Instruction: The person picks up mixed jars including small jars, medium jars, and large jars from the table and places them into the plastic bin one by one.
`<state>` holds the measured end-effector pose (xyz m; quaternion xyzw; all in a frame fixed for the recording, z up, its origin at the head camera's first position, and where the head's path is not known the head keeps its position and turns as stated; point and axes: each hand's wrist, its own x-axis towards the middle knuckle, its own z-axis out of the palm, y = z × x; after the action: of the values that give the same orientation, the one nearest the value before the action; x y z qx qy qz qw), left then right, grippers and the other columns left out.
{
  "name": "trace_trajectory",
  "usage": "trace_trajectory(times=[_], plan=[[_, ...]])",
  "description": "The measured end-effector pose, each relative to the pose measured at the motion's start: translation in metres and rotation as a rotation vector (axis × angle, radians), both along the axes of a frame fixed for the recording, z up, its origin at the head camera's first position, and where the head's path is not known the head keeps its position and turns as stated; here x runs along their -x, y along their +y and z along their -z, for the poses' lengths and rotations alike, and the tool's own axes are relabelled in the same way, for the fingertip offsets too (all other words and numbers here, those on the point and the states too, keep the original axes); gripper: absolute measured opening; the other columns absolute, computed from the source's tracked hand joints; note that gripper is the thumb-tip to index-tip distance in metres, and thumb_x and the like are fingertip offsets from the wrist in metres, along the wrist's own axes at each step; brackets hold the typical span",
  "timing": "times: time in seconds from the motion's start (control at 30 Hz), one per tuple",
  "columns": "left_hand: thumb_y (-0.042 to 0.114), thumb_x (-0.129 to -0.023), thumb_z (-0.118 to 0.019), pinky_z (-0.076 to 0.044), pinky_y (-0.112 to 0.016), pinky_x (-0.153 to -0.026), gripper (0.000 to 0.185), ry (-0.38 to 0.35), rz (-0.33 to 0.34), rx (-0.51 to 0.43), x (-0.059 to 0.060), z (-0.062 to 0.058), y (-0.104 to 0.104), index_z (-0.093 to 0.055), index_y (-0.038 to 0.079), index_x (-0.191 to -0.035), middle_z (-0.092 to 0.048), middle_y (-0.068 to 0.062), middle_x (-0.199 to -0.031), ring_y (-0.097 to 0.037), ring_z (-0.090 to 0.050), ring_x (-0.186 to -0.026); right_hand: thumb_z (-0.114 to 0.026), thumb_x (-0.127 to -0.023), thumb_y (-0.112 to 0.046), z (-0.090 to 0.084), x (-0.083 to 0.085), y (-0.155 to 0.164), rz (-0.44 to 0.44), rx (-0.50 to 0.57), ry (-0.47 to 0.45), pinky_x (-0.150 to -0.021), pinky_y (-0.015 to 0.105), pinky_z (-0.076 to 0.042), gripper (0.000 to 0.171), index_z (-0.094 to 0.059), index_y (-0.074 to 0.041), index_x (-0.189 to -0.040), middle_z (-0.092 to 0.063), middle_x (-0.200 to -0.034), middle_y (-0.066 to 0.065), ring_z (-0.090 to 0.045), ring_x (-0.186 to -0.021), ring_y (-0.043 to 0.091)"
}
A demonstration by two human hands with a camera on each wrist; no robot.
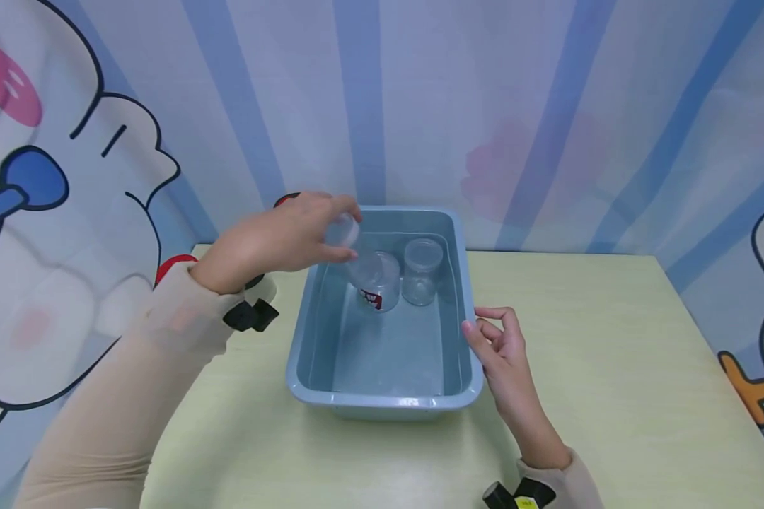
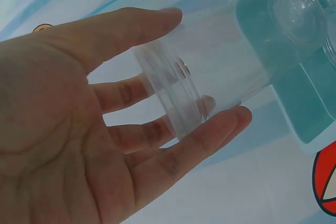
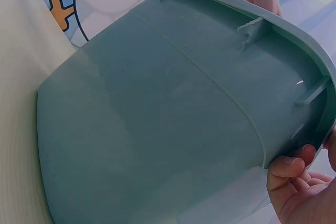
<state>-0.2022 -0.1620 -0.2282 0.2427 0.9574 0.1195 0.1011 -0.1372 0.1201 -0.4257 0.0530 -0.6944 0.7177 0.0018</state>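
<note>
Clear plastic jar (image 1: 372, 272) held tilted over the far half of the blue basin (image 1: 305, 339), gripped at its upper end by the left hand (image 1: 280, 240), thumb and fingers curled round the wider rim; long axis slanting from that hand down and away, toward the basin floor. Second clear jar (image 1: 420, 272) standing upright just beside it, inside the basin. Right hand (image 1: 503, 350) at the basin's near right rim, fingers loosely bent, touching or almost touching the edge, holding nothing. Left hand plainly the nearer to the jar, the right well apart from it.

From the left wrist: left-hand fingers (image 2: 210, 135) wrapped on the jar (image 2: 226, 61), its closed end pointing at the basin. From the right wrist: only the basin's outer wall (image 3: 157, 114) and fingertips (image 3: 286, 166) at its rim, no jar. Basin on the pale tabletop (image 1: 611, 367).
</note>
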Motion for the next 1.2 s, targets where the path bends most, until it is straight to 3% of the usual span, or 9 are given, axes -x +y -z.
trace_trajectory(times=[0.23,0.67,0.93,1.2], plan=[[0.025,-0.093,-0.072,-0.045,-0.044,-0.095,0.049,-0.017,0.006,-0.023,0.0,0.003,0.004,-0.054,0.005,-0.134,-0.056,-0.013,-0.129,-0.029,-0.048,-0.122,-0.058,-0.103,-0.016,0.0,0.0,-0.001,-0.009,0.011,-0.001,-0.081,0.031,-0.057,0.038,-0.038,-0.002,-0.132,-0.071,-0.099,-0.002,-0.068,-0.093,0.027],[0.023,-0.093,-0.072,-0.052,-0.039,-0.088,0.051,-0.067,0.06,-0.015,0.006,0.02,0.017,-0.053,0.004,-0.136,-0.056,-0.014,-0.131,-0.027,-0.052,-0.117,-0.058,-0.102,-0.015,0.001,-0.001,-0.003,-0.003,0.02,0.003,-0.082,0.031,-0.057,0.036,-0.039,-0.001,-0.13,-0.071,-0.097,-0.001,-0.068,-0.09,0.024],[0.025,-0.094,-0.071,-0.049,-0.041,-0.093,0.051,-0.048,0.098,0.024,0.007,0.024,0.023,-0.053,0.003,-0.135,-0.059,-0.014,-0.127,-0.029,-0.051,-0.119,-0.058,-0.102,-0.016,0.001,-0.002,-0.006,0.0,0.019,0.001,-0.082,0.03,-0.057,0.037,-0.039,-0.003,-0.131,-0.067,-0.107,0.023,-0.066,-0.093,0.031],[0.027,-0.094,-0.071,-0.05,-0.04,-0.09,0.051,-0.063,0.092,0.042,0.007,0.026,0.03,-0.052,0.005,-0.137,-0.058,-0.013,-0.125,-0.027,-0.052,-0.116,-0.058,-0.102,-0.015,0.001,-0.003,-0.008,0.004,0.024,0.007,-0.08,0.03,-0.058,0.036,-0.04,-0.003,-0.13,-0.066,-0.106,0.027,-0.067,-0.087,0.024]])
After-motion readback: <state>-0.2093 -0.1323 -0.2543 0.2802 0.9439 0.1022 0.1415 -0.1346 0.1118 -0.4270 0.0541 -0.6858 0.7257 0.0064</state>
